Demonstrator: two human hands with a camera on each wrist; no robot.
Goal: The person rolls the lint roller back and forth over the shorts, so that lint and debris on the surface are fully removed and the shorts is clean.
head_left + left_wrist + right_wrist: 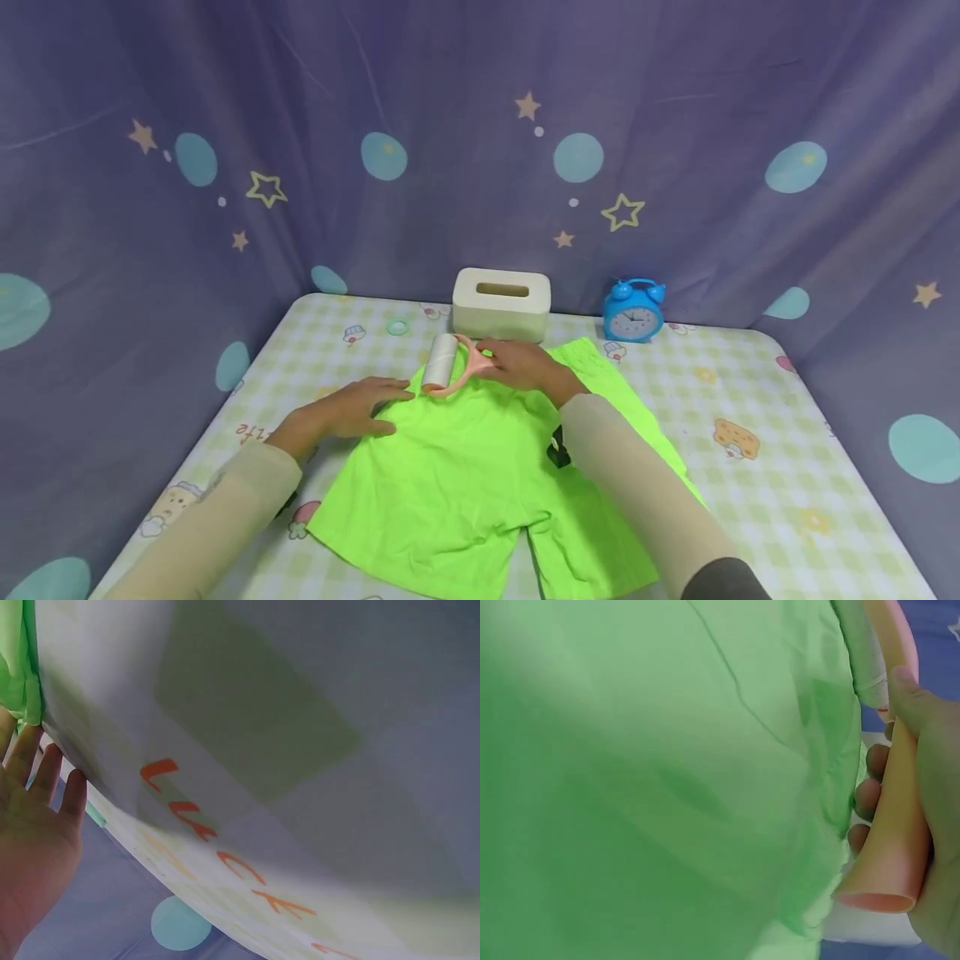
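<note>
Neon green shorts [450,492] lie spread on the checked tablecloth, waistband toward the back. My right hand [517,365] grips the pink handle of a lint roller [440,364], whose white roll lies on the upper left part of the shorts. In the right wrist view, fingers and thumb wrap round that hollow handle [892,832]. At the left edge of the shorts, my left hand [358,407] rests with its fingers extended and touches the fabric. The left wrist view shows those fingers [73,796] straight beside the green cloth.
A cream tissue box [501,321] stands behind the shorts, with a blue alarm clock [633,312] to its right. A small green ring [397,327] lies at the back left. Purple patterned curtains [480,167] enclose the table on the back and sides.
</note>
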